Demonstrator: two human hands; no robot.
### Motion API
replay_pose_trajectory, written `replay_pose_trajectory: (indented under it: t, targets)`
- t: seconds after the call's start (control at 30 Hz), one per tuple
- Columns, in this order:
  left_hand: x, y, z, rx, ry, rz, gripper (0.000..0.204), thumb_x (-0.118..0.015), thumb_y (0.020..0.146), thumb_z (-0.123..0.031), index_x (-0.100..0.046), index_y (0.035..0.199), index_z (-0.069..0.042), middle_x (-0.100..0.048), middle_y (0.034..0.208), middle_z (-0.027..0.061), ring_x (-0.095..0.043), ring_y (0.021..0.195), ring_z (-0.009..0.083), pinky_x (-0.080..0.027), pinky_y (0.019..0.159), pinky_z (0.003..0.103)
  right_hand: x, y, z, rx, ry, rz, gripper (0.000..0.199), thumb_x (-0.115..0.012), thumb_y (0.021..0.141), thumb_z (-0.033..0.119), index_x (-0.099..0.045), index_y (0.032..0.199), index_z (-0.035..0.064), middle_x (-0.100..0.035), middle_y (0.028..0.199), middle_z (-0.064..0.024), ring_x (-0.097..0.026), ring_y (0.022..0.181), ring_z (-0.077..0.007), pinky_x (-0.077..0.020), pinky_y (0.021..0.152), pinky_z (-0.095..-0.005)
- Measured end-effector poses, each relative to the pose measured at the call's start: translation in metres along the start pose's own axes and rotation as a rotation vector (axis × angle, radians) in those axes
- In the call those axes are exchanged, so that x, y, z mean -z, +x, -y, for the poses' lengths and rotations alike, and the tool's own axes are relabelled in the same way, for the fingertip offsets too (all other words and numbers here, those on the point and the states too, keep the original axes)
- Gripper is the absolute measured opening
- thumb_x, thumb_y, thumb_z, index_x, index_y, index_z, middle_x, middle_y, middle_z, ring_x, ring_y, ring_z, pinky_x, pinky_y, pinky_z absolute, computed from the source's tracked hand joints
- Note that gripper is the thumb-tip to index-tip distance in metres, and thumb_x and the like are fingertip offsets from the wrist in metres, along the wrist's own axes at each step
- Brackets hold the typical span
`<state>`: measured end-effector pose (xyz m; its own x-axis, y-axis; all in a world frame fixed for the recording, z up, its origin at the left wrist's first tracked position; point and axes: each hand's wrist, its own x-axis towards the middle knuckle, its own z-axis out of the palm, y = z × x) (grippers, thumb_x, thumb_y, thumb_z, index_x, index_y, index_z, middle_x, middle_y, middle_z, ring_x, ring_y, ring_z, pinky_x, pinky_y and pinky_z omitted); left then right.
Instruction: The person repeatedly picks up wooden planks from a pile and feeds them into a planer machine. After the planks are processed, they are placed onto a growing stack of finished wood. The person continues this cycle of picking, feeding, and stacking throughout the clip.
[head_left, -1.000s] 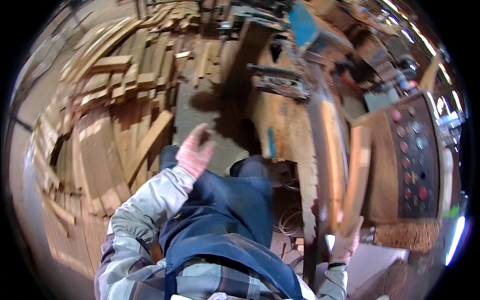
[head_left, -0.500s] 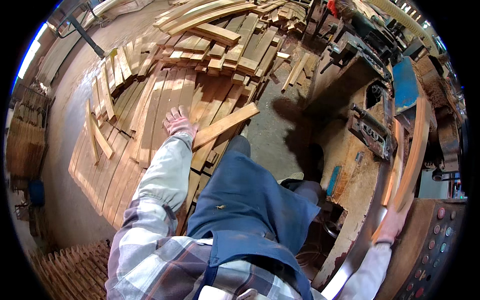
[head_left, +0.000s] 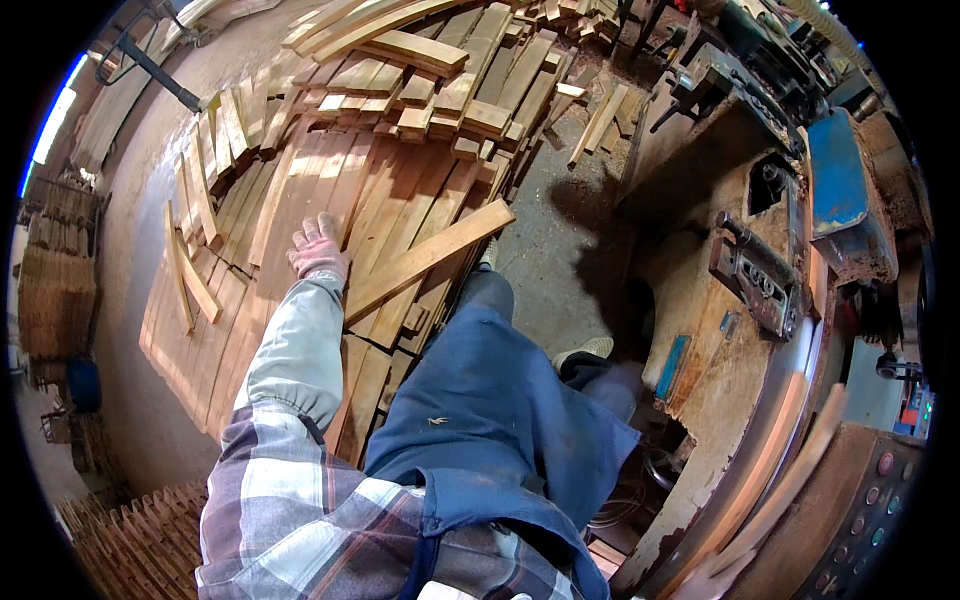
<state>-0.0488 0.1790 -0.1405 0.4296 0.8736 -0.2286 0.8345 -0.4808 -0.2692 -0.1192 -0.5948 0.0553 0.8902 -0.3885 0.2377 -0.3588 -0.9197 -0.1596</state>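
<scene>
My left hand (head_left: 318, 250) is spreading its fingers wide, palm down, with nothing in its grip. It is staying over the boards of the big pile (head_left: 315, 180), and I can't tell if it is pressing on them. The boards under it are pointing away from me, leaning a bit to the right. A loose board (head_left: 430, 262) is lying just right of this hand, slanting across the others. Its near end is sitting by my wrist, and its far end is poking over the pile's right edge. My left hand is being the nearer one to it.

My right hand (head_left: 708, 580) is looking blurry at the near end of a stick (head_left: 785, 490), so I can't tell how its fingers are closing. The stick is pointing away and to the right, beside a long strip (head_left: 765, 460) that is running along the right edge of the counter (head_left: 715, 395). I am seeing no brands, labels or writing that I can read.
</scene>
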Motion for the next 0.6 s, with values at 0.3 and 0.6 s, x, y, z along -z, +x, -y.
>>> replay_pose_trajectory:
  t: [0.3, 0.6]
  targets:
    - [-0.028, 0.032, 0.005, 0.045, -0.006, 0.014, 0.065, -0.046, 0.106, -0.018, -0.022, 0.166, -0.025, -0.018, 0.173, 0.0095, -0.027, 0.155, 0.0381, -0.038, 0.115, 0.058, -0.058, 0.216, 0.101, 0.110, 0.633, -0.128, 0.076, -0.066, 0.097, 0.029, -0.034, 0.160, 0.0015, -0.043, 0.160, -0.0189, -0.046, 0.142, -0.0317, -0.0334, 0.118, -0.0372]
    - [0.019, -0.002, 0.031, -0.083, 0.027, -0.056, 0.081, -0.073, 0.085, -0.025, -0.035, 0.155, -0.012, -0.042, 0.155, 0.0188, -0.046, 0.140, 0.0339, -0.043, 0.111, 0.046, -0.054, 0.127, 0.098, 0.247, 0.558, -0.040, 0.058, -0.056, 0.101, 0.015, -0.042, 0.155, -0.0020, -0.043, 0.159, -0.0216, -0.043, 0.144, -0.0352, -0.0326, 0.120, -0.0419]
